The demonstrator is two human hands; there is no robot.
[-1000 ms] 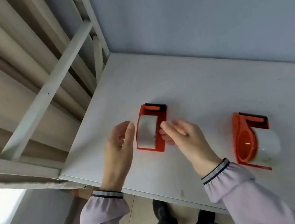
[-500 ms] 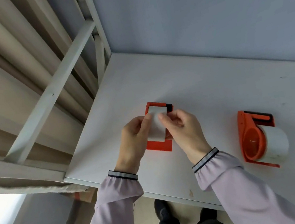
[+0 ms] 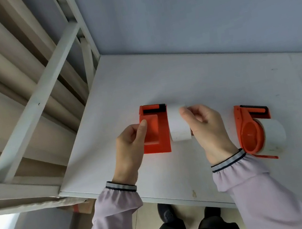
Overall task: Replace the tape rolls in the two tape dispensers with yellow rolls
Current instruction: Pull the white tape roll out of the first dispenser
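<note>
An orange tape dispenser (image 3: 159, 133) lies on the white table (image 3: 200, 78) with its hub bare. My left hand (image 3: 131, 147) holds it at its left side, thumb on the orange hub. Just to its right my right hand (image 3: 204, 125) grips a white tape roll (image 3: 178, 127), which is off the dispenser. A second orange dispenser (image 3: 252, 129) stands at the right with a white roll (image 3: 273, 133) still on it. No yellow roll is in view.
A white metal frame (image 3: 34, 105) with beige panels rises at the left of the table. A grey-blue wall (image 3: 190, 17) closes the back. The table's front edge runs just before my sleeves; my feet show below.
My right hand has pulled the white roll off the left dispenser and moved it to the right. My left hand now holds the dispenser's bare hub.
</note>
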